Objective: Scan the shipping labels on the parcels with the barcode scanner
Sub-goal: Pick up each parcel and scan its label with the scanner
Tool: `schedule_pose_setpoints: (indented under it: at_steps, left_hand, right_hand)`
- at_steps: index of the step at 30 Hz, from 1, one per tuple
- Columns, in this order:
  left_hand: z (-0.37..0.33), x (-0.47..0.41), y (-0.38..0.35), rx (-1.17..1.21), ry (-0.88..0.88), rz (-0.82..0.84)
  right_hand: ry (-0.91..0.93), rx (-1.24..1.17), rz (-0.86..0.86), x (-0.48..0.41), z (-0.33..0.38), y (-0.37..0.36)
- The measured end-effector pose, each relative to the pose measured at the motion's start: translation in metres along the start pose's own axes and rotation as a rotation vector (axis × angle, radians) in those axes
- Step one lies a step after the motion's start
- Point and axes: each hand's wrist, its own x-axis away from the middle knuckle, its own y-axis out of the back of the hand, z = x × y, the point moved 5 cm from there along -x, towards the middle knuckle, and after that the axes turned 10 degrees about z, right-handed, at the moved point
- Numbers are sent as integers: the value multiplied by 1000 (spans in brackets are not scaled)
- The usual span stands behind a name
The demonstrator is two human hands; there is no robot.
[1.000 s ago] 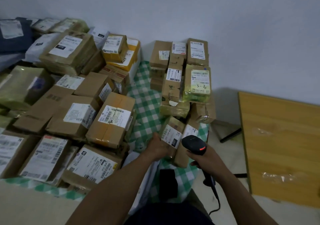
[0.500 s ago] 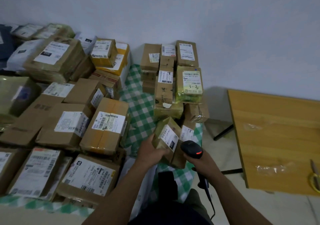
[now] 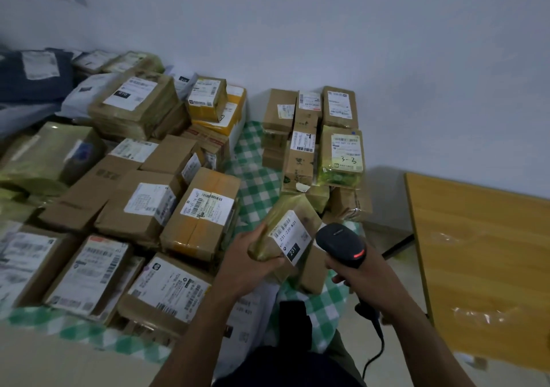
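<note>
My left hand grips a small brown taped parcel by its near left end and holds it tilted above the cloth. Its white shipping label, printed 231-239-K01, faces up and right. My right hand grips a black barcode scanner just right of the parcel, its red light lit and its head close to the label. The scanner's cable hangs down below my wrist. Another small box sits under the held parcel, partly hidden.
Many labelled cardboard parcels cover a green checked cloth at left. A leaning stack of small parcels stands against the white wall. A wooden table is at right. A black object lies near my lap.
My left hand has lifted the small parcel up off the pile and tilted its label toward the scanner. The scanner has moved up beside it. The view shifted slightly.
</note>
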Motion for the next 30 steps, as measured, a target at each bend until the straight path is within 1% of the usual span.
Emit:
schedule_pose_setpoints:
  at_steps: [4,11,17,30]
  left_hand:
    - [-3,-2,5,-68,-28,-23]
    - [-4,1,10,-23,-52,-22]
    - [-5,3,10,-80,-10,-89]
    - [-4,6,13,-90,56,-111]
  right_hand:
    - [32,86,50,9,18,-4]
    - [57,127,117,16,37,-7]
    - [55,159,176,11,38,-13]
    - [69,206,228,12,44,-13]
